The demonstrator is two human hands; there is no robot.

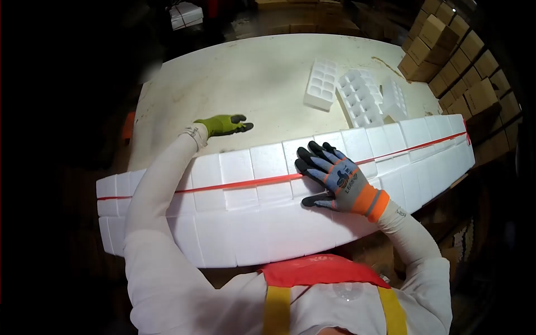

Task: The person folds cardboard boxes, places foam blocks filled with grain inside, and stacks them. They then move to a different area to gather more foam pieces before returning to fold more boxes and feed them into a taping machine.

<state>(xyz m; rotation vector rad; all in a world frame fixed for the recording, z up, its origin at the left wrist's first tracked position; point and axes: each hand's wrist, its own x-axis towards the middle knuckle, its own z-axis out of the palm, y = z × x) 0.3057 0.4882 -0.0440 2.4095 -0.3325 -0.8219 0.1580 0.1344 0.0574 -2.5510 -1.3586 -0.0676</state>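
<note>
A long row of white foam blocks (251, 231), pressed side by side, lies across the near side of the table with a red strap (240, 183) running along it. My right hand (340, 180), in a grey glove with an orange cuff, rests on the row's top with fingers spread, touching the strap near its middle. Just beyond the row's far edge, my left hand (226, 125) in a green glove with dark fingertips is held over the table, thumb and fingers apart, with nothing visible in it.
Several white foam trays with square pockets (321, 84) lie at the far right of the pale table (223, 84). Stacked brown cartons (435, 42) line the right side. Behind the table stands a white box (186, 15) with a dark tie.
</note>
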